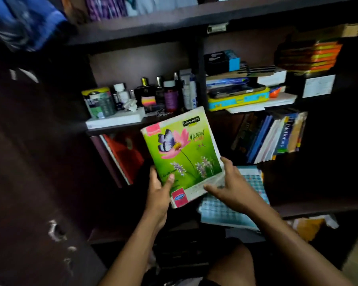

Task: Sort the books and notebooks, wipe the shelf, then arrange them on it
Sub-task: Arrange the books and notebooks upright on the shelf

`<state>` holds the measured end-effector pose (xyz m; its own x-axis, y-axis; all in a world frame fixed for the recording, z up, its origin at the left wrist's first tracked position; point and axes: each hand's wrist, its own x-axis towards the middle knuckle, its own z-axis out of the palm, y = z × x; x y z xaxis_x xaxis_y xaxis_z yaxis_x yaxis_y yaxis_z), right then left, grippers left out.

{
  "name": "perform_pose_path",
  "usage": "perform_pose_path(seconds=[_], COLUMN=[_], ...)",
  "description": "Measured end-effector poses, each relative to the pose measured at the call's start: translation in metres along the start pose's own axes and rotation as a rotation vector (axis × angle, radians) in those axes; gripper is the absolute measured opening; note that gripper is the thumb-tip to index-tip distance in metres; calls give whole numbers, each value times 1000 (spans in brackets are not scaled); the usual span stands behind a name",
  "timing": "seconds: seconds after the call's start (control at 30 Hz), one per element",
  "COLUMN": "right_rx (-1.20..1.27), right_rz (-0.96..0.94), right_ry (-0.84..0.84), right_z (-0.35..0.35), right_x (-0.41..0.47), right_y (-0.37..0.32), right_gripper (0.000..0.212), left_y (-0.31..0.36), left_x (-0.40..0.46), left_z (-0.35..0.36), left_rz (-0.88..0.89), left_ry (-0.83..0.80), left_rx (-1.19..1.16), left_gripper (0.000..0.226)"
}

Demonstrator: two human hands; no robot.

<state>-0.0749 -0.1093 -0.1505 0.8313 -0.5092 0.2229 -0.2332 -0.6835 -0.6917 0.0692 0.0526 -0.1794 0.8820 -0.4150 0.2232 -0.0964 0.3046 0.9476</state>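
Head view, dim light, some blur.

Left hand (pixel 160 189): forearm enters from the near edge and rises toward the shelf unit. The hand grips the green notebook (pixel 183 155) at its near-left edge, thumb laid across the front cover, remaining fingers hidden behind the notebook.

Right hand (pixel 228 183): forearm comes in from the near right, angled left. Fingers are spread and fairly straight, resting against the notebook's near-right corner and page edge; the thumb points left along the bottom edge. No curl round the notebook is visible, so this hand reads as open and steadying rather than gripping.

Green notebook: held up in the air in front of the dark shelf unit (pixel 139 126), cover facing the camera, tilted with its top leaning left. Cover shows a pink flower with a butterfly. Page block looks worn and white at the right edge.

Behind and below the right hand: a pale blue checked notebook (pixel 221 211) lying flat on the lower shelf.

Far right compartment: a row of books (pixel 277 135) standing and leaning left. Lower left compartment: a red book (pixel 126 153) leaning upright. Middle shelf, left: bottles and jars (pixel 153 93) crowded together. Middle shelf, right: a yellow box (pixel 238 100) beneath stacked items.
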Motion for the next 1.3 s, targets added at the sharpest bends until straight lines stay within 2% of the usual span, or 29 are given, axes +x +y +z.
perform_pose_path(seconds=[0.07,0.17,0.27,0.33,0.43,0.53,0.63,0.73,0.83,1.07,1.2,1.3], right_rx=[76,189,244,229,4,-298,-532,-532,-581,-566,-568,-566], right_rz=[-79,-166,-240,-325,-415,-302,-200,-175,-43,-32,-73,-102], right_ry=[-32,-108,-215,-356,-473,-594,-708,-734,-819,-672,-596,-539], right_z=[20,57,82,91,100,104,110,124,157,184,188,187], right_x=[23,50,68,76,81,76,67,68,57,38,33,30], right_y=[-22,-52,-70,-77,-74,-52,-46,-68,-81,-54,-54,-51], right_gripper=[93,93,100,100,85,80,92,100,113,113,112,111], left_y=[8,3,3,8,15,13,3,-11,-19,-16,-22,-37], left_x=[-9,-20,-13,-2,12,26,38,52,69,117,126,120], left_z=[-17,-32,-45,-61,-87,-102,-109,-110,-109,-110,-99,-92], left_rz=[37,48,99,121,63,7,-11,-78,-104,-87,20,37], left_ry=[28,-6,173,327,388,354,369,466,548,679,684,630], left_rx=[36,204,427,602,836,976,902,730,605,743,658,576], left_gripper=[55,38,19,25,36,30,32,33,30,42,42,64])
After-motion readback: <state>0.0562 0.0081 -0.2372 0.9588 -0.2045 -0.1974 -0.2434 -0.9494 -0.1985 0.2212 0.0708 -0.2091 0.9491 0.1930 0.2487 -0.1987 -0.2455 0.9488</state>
